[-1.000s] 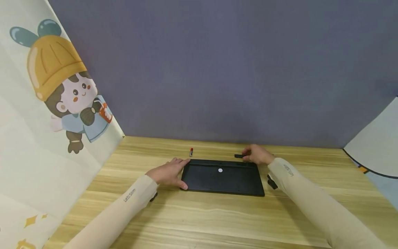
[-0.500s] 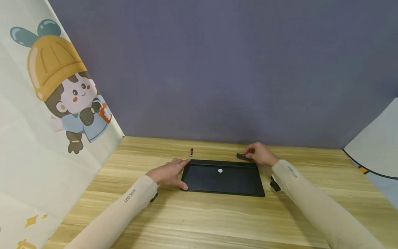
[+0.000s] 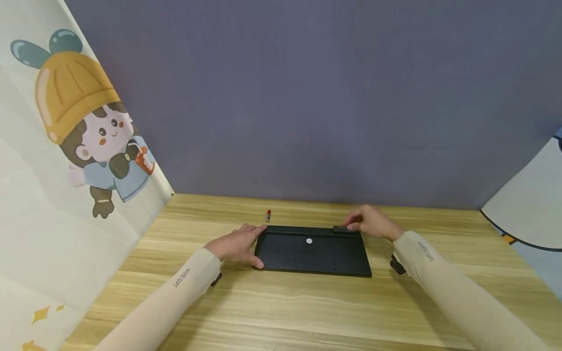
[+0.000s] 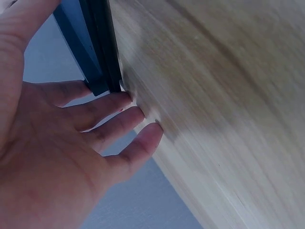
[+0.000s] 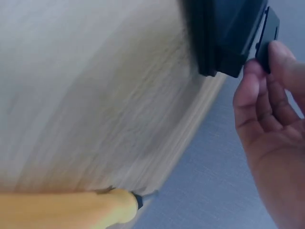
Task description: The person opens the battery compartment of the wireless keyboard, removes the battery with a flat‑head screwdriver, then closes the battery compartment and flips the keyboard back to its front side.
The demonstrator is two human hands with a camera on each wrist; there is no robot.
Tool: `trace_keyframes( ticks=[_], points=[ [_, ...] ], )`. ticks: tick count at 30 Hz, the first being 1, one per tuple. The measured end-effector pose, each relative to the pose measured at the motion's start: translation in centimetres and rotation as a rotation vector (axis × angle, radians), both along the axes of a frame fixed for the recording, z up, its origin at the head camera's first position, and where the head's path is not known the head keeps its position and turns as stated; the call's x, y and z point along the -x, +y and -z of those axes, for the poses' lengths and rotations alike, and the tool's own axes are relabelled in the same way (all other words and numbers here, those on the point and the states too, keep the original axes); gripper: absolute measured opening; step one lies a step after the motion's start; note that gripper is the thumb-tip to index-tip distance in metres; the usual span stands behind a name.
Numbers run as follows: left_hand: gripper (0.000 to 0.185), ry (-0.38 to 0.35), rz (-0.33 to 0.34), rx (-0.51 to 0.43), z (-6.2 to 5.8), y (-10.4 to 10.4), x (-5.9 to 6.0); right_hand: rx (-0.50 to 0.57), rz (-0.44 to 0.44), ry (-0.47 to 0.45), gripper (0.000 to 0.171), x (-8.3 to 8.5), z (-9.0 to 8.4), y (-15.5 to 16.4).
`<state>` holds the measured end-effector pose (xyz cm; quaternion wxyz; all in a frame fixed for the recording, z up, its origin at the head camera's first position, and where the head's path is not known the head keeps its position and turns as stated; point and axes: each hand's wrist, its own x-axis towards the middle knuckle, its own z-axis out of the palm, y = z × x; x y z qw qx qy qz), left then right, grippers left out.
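A black keyboard [image 3: 303,253] lies on the table, its flat underside up with a round white spot. My left hand [image 3: 234,243] rests along its left end, thumb at the near corner, the other fingers at the far corner; in the left wrist view these fingers [image 4: 102,112] are spread and fairly straight. My right hand [image 3: 371,222] pinches a small flat black battery cover [image 5: 268,38] between thumb and fingers. The head view has it over the keyboard's far right strip; in the right wrist view a narrow gap shows between them.
A small battery [image 3: 268,216] with a red end lies beyond the keyboard's far left part. A yellow-handled tool [image 5: 95,207] with a thin metal tip lies on the table near my right wrist. The grey-blue partition [image 3: 307,122] rises behind the wooden table [image 3: 281,312].
My right hand has brought the battery cover back from beyond the keyboard onto its far right edge, tilting it on the way. The left hand and keyboard stay put.
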<state>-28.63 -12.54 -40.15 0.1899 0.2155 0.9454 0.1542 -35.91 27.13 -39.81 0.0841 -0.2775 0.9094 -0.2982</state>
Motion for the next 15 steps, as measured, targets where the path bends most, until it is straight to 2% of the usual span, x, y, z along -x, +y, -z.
trace_keyframes(
  ticks=[10,15],
  points=[
    [0.107,-0.005,-0.022,0.0,0.0,0.5,0.5,0.044,-0.109,-0.008,0.009,0.9,0.5,0.7],
    [0.106,0.003,-0.032,0.006,0.0,0.8,0.7,0.032,-0.112,0.004,0.009,1.4,0.5,0.8]
  ],
)
